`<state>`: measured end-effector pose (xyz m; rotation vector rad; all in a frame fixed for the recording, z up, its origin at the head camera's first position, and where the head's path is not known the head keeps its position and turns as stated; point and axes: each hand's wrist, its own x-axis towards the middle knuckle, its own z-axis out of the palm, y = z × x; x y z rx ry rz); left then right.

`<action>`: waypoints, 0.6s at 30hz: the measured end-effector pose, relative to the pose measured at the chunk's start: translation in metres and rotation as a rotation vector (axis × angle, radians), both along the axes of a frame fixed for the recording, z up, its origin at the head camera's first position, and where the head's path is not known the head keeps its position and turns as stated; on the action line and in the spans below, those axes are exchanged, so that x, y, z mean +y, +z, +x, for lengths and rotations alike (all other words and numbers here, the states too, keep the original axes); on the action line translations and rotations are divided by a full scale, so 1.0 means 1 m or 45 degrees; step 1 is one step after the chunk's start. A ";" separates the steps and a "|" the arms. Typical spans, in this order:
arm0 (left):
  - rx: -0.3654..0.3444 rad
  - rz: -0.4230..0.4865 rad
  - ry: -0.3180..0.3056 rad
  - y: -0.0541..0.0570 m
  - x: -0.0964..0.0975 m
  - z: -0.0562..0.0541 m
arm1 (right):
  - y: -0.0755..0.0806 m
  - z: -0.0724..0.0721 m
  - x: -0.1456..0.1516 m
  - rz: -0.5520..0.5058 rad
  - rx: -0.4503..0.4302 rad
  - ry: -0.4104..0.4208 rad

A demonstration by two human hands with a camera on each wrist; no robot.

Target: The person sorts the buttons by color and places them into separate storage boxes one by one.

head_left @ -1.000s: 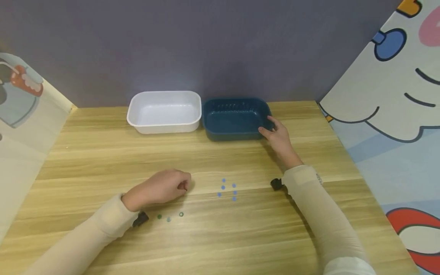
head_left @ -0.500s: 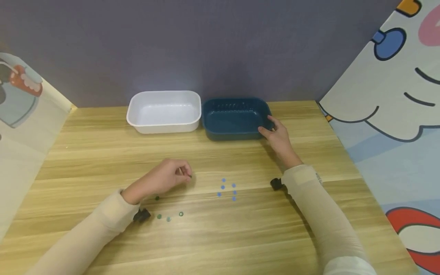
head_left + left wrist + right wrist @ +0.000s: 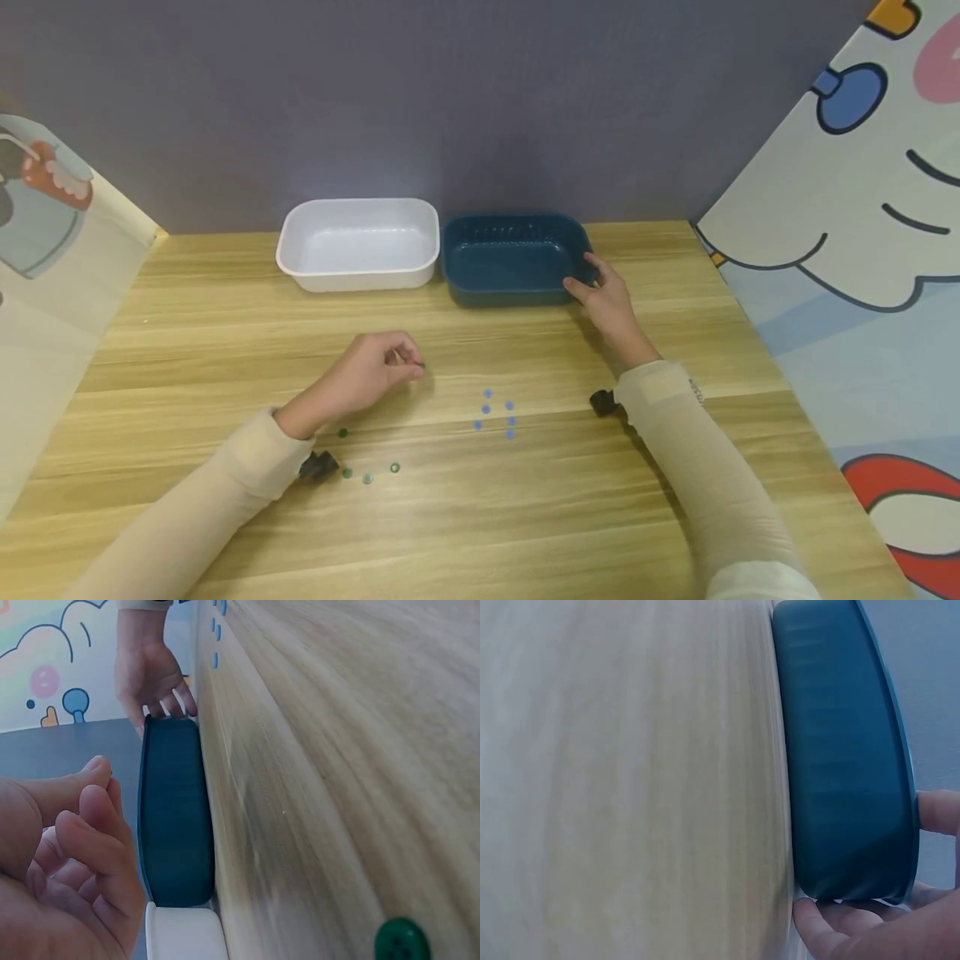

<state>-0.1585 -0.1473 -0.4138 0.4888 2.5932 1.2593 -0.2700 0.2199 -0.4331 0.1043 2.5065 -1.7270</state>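
Observation:
My left hand is held over the table left of the blue buttons, pinching a small dark button between thumb and fingertips. Most of that button is hidden by the fingers. Below the left wrist lie several green buttons; one green button shows up close in the left wrist view. My right hand holds the right end of a dark blue plastic tub, thumb at the rim and the other fingers against the end wall.
A white tub stands directly left of the blue one, both near the grey back panel. Several small blue buttons lie mid-table on the wood-grain surface. Cartoon-printed panels border both sides.
My left hand has risen and moved forward a little from the table with the button pinched, uncovering another green button by the wrist. The right hand and both tubs stay in place.

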 end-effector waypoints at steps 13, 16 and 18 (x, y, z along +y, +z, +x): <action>0.050 0.046 0.051 0.007 0.008 -0.010 | -0.002 -0.003 0.004 -0.028 -0.022 0.025; 0.062 0.057 0.057 0.008 0.010 -0.015 | -0.004 -0.003 0.004 -0.014 -0.016 0.017; 0.048 0.061 0.067 0.009 0.013 -0.018 | -0.004 -0.002 0.004 -0.005 -0.013 0.017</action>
